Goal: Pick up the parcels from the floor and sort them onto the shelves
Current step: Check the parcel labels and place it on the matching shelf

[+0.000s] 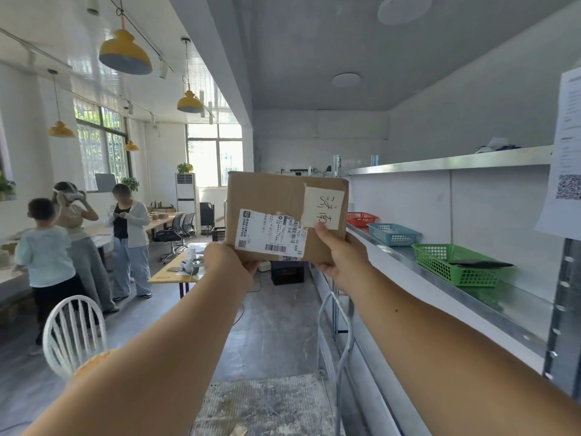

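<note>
A brown cardboard parcel [267, 196] is held up at arm's length in the middle of the view, its face toward me. It carries a white shipping label and a cream note with handwritten characters. My left hand [231, 262] grips its lower left corner. My right hand [341, 256] grips the lower right edge, thumb on the cream note. To the right runs a metal shelf [471, 294] bearing a red basket [361, 218], a blue basket [393, 234] and a green basket [452, 262] with a dark flat item inside.
An upper shelf [456, 160] holds a white-and-blue item. A paper notice [566, 158] hangs on the shelf post at right. A metal trolley handle [339, 341] stands below my right arm. A white chair [74, 335] and three people [88, 247] are at left; a black crate [287, 273] sits on the floor.
</note>
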Demonstrator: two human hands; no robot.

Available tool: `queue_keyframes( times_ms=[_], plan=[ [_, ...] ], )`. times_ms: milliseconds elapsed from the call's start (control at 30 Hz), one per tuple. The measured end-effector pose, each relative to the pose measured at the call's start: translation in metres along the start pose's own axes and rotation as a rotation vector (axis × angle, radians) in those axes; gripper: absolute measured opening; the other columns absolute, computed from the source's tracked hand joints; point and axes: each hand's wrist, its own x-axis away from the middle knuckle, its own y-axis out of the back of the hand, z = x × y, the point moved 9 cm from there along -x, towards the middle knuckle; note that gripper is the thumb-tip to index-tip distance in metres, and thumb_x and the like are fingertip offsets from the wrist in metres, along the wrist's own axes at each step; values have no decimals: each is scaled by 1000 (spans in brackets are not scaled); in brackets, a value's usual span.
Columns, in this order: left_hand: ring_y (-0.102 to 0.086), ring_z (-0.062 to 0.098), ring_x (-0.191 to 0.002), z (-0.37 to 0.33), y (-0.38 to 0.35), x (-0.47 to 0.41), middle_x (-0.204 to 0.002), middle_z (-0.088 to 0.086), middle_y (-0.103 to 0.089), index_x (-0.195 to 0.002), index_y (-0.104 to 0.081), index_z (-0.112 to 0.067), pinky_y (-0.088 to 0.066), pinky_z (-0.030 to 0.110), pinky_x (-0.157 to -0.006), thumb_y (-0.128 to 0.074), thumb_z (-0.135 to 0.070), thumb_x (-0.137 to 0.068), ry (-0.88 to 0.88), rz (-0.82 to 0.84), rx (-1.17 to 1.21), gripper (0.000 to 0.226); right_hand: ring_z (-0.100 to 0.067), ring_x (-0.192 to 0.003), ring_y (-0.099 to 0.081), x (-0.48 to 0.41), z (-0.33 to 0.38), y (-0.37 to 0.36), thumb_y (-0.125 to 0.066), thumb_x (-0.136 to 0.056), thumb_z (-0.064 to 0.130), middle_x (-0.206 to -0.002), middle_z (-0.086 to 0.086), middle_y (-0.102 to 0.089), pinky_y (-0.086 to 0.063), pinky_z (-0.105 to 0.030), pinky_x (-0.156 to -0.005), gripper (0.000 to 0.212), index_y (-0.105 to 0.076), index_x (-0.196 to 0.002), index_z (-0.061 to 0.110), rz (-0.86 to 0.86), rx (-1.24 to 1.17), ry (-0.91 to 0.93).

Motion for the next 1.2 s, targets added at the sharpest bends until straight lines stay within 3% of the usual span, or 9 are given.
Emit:
queue_keyframes(
  times_ms=[133,333,433,533,633,800,867,967,1200],
  plan=[
    [-71,32,-119,-22,-7,-4,-132,4,-73,-144,-62,-32,-57,52,-106,-28,-6,-102,-157,34,-237,60,-22,-107,-76,-3,14,3,-95,-58,32,-101,6,-85,-63,-51,-92,59,-72,-112,28,58,-36,104],
    [-80,23,-83,-38,-21,-5,-86,-2,-83,-99,-74,-26,-65,36,-71,-35,1,-91,-286,87,-319,48,-33,-120,-72,-6,20,9,-90,-83,22,-125,-7,-77,-61,-55,-96,47,-67,-124,22,-36,-161,135],
    [-73,21,-71,-35,-24,3,-74,-2,-78,-88,-68,-22,-55,30,-70,-48,-37,-100,-227,127,-265,27,-36,-123,-68,-5,18,2,-91,-83,26,-134,-9,-72,-58,-65,-98,65,-59,-139,24,-32,-177,93],
    [-78,24,-83,-27,-28,2,-68,-2,-81,-97,-69,-33,-61,40,-83,-36,-89,-89,-177,170,-252,66,-38,-120,-71,-4,21,-1,-92,-82,18,-132,-11,-73,-59,-72,-91,67,-58,-139,22,-28,-216,102],
    [-77,31,-100,-23,-32,3,-97,7,-82,-103,-72,-30,-56,55,-101,-30,-101,-77,-144,253,-248,86,-35,-110,-76,-6,26,0,-92,-81,9,-129,-11,-75,-66,-61,-76,70,-57,-141,20,-35,-286,146],
    [-74,33,-87,-15,-33,7,-93,12,-71,-113,-69,-17,-56,51,-91,-61,-73,-87,-33,299,-191,61,-17,-87,-82,-12,26,-5,-91,-83,16,-118,-8,-82,-65,-42,-76,44,-68,-121,17,-40,-246,230],
    [-75,37,-88,-10,-35,7,-98,15,-69,-114,-64,-16,-56,65,-91,-65,-49,-91,13,316,-113,40,-13,-80,-82,-12,27,-9,-90,-85,25,-99,-1,-86,-62,-37,-71,26,-73,-104,20,-13,-192,239],
    [-73,38,-95,-2,-37,6,-107,18,-68,-118,-59,-11,-53,76,-92,-54,-31,-97,45,326,-48,30,-16,-83,-83,-9,26,-21,-88,-82,41,-94,5,-86,-65,-35,-64,37,-71,-111,27,55,-174,199],
    [-75,42,-106,5,-39,1,-131,16,-72,-152,-48,-23,-62,69,-81,-51,-42,-108,-1,352,-157,48,-16,-99,-82,1,32,-38,-76,-98,33,-108,7,-84,-66,-37,-74,27,-66,-123,32,175,-50,211]
  ],
)
